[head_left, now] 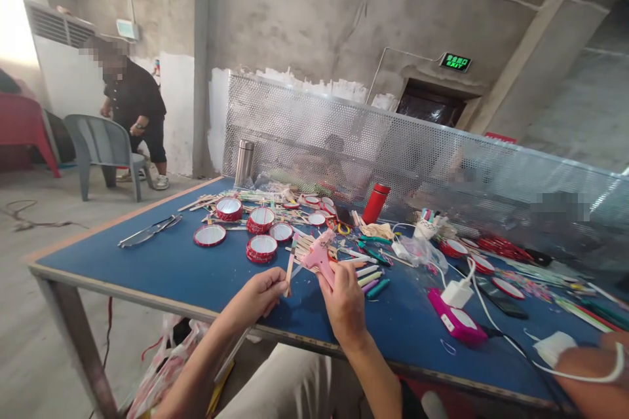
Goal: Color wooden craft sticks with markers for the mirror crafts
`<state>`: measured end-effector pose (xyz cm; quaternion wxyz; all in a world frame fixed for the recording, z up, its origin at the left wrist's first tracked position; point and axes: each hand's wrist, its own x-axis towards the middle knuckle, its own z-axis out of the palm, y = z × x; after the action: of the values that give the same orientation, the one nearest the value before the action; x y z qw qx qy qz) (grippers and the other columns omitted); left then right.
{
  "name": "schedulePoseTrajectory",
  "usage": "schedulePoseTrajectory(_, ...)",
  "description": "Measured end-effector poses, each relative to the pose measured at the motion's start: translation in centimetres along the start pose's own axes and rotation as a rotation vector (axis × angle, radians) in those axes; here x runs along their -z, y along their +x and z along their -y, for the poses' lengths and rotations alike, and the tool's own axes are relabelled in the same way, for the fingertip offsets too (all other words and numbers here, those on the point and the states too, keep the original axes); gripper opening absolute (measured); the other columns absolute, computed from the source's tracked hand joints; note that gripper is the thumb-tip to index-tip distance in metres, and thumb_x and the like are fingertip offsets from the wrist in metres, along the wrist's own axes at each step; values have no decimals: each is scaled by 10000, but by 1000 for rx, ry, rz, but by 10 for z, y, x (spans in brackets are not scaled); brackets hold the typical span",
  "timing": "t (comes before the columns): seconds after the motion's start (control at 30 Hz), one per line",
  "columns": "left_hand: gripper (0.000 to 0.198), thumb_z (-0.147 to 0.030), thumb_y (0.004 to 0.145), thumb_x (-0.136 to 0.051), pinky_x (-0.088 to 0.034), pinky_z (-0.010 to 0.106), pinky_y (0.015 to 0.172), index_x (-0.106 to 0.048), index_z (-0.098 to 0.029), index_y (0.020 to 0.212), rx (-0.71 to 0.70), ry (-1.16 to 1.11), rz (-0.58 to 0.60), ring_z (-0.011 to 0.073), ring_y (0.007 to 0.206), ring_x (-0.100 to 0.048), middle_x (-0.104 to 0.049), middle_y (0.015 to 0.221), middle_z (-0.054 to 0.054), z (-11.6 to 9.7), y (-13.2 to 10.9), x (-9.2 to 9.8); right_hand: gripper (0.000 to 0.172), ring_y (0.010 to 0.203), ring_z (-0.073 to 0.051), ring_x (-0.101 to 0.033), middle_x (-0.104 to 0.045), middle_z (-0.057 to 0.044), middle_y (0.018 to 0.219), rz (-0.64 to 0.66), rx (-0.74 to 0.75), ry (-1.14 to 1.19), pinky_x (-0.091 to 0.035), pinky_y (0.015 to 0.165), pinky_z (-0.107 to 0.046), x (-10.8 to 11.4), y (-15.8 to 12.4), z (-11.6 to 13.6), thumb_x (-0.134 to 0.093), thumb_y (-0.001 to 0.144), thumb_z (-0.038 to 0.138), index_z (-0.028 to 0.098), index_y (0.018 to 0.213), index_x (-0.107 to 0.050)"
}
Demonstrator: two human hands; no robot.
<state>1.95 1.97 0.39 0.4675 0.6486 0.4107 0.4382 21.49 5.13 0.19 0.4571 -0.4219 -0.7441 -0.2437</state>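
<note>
My left hand (263,291) is closed, pinching the lower end of a flat wooden craft stick (291,263) that stands nearly upright. My right hand (344,301) is wrapped round the handle of a pink glue gun (318,260). The glue gun's front is close to the stick; whether they touch I cannot tell. Just beyond both hands lie more wooden sticks and several round mirrors with red rims, such as a loose one (209,235) and a stack (261,247). Marker pens (369,278) in several colours lie beside my right hand.
Scissors-like metal tongs (150,231) lie at left. A steel flask (244,162) and a red flask (376,203) stand before the perforated metal screen (314,118). A magenta power strip (455,321) with white cables sits at right, near another person's arm (592,373). Another person (132,95) bends near a grey chair (105,141).
</note>
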Motion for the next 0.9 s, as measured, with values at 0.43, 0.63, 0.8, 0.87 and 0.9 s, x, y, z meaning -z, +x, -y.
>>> schedulePoseTrajectory(0.43, 417, -602, 748, -589, -493, 279, 772, -522, -191, 735, -26, -198, -270, 125, 717, -529, -512, 754, -35, -1, 3, -3, 279, 840, -274, -574, -612, -99, 857, 7, -417, 439, -488, 760, -442, 3, 4, -10, -578, 849, 487, 210, 858, -609)
schedulePoseTrajectory(0.63, 262, -411, 837, -470, -459, 269, 694, -520, -199, 693, -24, 175, -241, 153, 686, -544, -550, 672, -14, 6, 9, -9, 378, 532, -155, -552, -573, 5, 613, -64, -683, 651, -490, 529, -303, 16, 14, -38, -573, 831, 569, 193, 868, -597)
schedulePoseTrajectory(0.8, 238, -260, 867, -436, -422, 272, 730, -568, -192, 680, -130, 605, -214, 173, 767, -554, -592, 784, 36, 6, 8, -20, 488, 472, -122, -570, -567, 34, 559, -67, -1011, 1173, -410, 402, -212, 30, 27, -54, -688, 684, 651, 185, 795, -595)
schedulePoseTrajectory(0.87, 255, -245, 884, -443, -419, 270, 756, -611, -189, 700, -128, 687, -167, 179, 805, -563, -608, 809, 47, 6, 8, -23, 482, 538, -135, -614, -657, -6, 676, -7, -1092, 1333, -390, 382, -191, 35, 29, -54, -777, 617, 583, 185, 846, -632)
schedulePoseTrajectory(0.9, 256, -240, 887, -456, -416, 268, 767, -631, -191, 707, -119, 719, -143, 181, 818, -568, -617, 809, 48, 5, 8, -24, 477, 535, -127, -608, -679, -17, 710, 18, -1123, 1390, -368, 365, -179, 36, 29, -53, -805, 597, 548, 183, 861, -647)
